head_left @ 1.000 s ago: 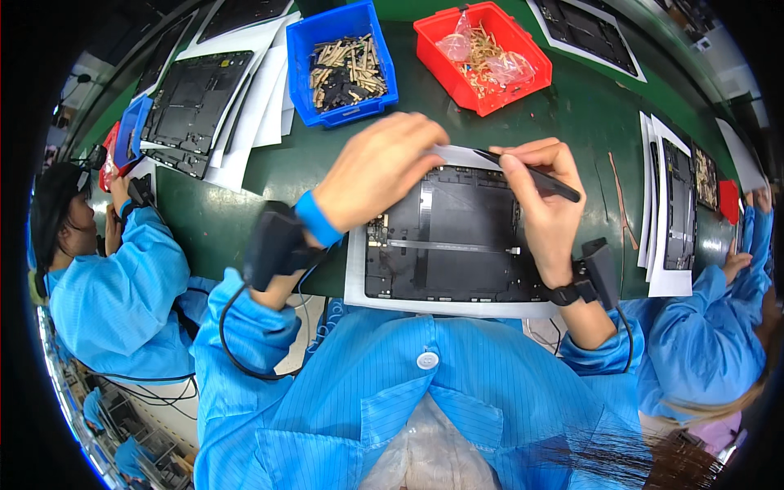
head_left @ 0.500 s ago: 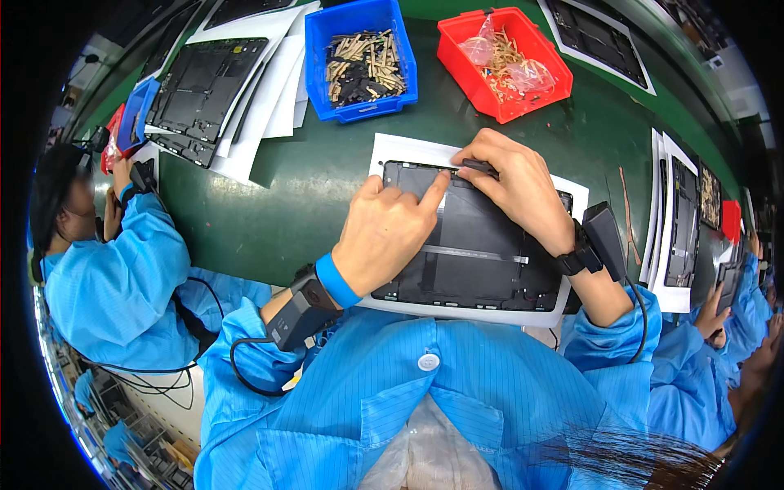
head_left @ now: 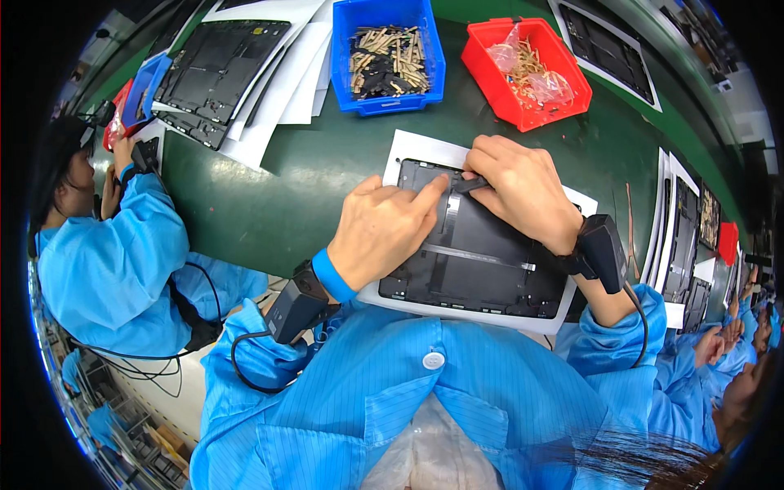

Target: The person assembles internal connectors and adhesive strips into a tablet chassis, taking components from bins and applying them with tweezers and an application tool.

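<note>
Head view: since a second ago the left hand (head_left: 377,233) has dropped, index near 11 o'clock on the dark panel (head_left: 482,286), curled grip hidden, cannot tell; the right hand (head_left: 527,192) pinches a black tool (head_left: 471,184) near 12. Both apparently share one spot; the panel lies at 12 o'clock from the coat button (head_left: 433,361).

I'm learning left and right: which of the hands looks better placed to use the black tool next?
Probably the right hand: it holds the black tool over the black panel. The left hand has its index fingertip beside the tool.
</note>
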`<move>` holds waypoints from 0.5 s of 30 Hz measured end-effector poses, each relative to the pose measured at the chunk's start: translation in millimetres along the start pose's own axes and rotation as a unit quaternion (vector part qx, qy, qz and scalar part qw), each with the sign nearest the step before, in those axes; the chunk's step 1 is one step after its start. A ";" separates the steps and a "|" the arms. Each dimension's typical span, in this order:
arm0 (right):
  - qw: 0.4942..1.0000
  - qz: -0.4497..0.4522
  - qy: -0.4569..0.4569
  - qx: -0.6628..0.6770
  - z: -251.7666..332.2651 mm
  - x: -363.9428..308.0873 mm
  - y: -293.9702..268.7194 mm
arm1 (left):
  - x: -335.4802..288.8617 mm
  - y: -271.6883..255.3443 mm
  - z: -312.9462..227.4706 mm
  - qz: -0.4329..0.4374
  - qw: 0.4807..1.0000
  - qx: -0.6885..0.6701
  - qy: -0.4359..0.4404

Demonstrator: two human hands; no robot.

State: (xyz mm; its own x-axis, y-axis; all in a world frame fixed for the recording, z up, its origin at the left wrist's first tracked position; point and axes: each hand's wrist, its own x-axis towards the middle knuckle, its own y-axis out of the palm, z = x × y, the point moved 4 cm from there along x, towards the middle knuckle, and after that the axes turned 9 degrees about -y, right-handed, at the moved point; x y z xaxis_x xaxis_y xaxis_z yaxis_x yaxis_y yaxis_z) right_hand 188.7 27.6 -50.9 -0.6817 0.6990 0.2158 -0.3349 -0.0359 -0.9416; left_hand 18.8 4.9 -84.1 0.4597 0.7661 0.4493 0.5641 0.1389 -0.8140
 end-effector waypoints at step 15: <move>0.993 -0.015 -0.100 -0.059 2.7 11.5 11.6 | -9.8 8.8 -3.5 0.015 0.990 0.141 -0.014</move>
State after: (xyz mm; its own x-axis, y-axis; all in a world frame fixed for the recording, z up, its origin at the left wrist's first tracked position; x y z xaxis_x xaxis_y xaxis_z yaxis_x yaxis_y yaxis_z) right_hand 175.2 33.3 -58.7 -0.7923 0.5418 0.2807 -0.2870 0.0751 -0.9550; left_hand 21.7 -3.6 -94.3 0.4516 0.7887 0.4171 0.3344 0.2837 -0.8987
